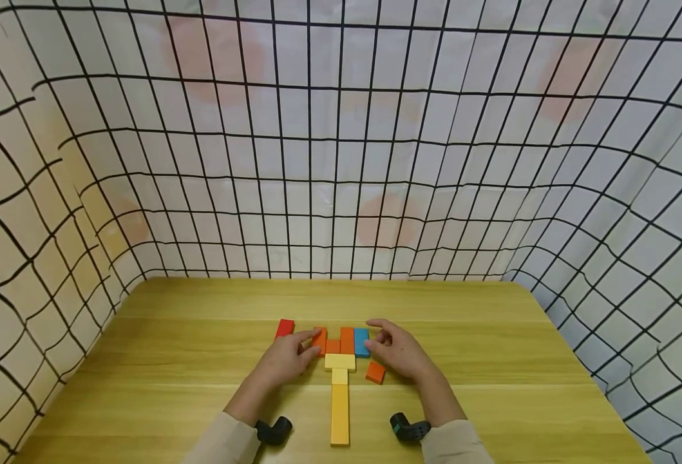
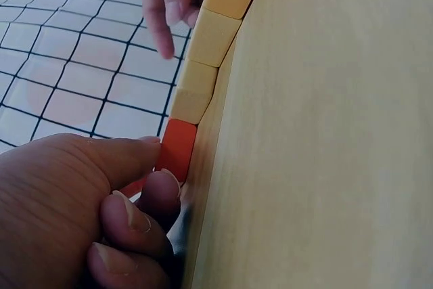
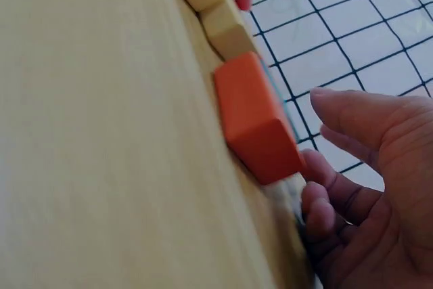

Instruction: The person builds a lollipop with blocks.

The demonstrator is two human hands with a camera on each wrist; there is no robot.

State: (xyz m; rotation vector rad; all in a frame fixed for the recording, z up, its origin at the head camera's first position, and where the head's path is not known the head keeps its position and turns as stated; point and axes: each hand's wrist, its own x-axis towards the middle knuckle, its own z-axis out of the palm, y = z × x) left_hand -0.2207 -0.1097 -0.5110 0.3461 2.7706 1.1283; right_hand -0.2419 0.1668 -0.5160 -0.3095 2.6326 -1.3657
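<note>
My left hand (image 1: pixel 285 357) pinches an upright orange block (image 1: pixel 321 343) between thumb and fingers, at the left end of a flat row. Beside that block are a short orange block (image 1: pixel 333 347), a taller orange one (image 1: pixel 347 339) and a blue block (image 1: pixel 361 343). At the blue block's right edge is my right hand (image 1: pixel 400 351), its thumb and forefinger spread apart; the right wrist view shows nothing between them. Below the row lie a pale yellow block (image 1: pixel 340 363) crosswise, a small pale yellow one (image 1: pixel 339 376) and a long yellow block (image 1: pixel 340 415).
A loose orange block (image 1: pixel 375 372) lies below the right hand, close in the right wrist view. A red block (image 1: pixel 284 328) lies beyond the left hand. Black wire mesh (image 1: pixel 341 212) stands along the back and sides of the wooden table (image 1: pixel 172 361).
</note>
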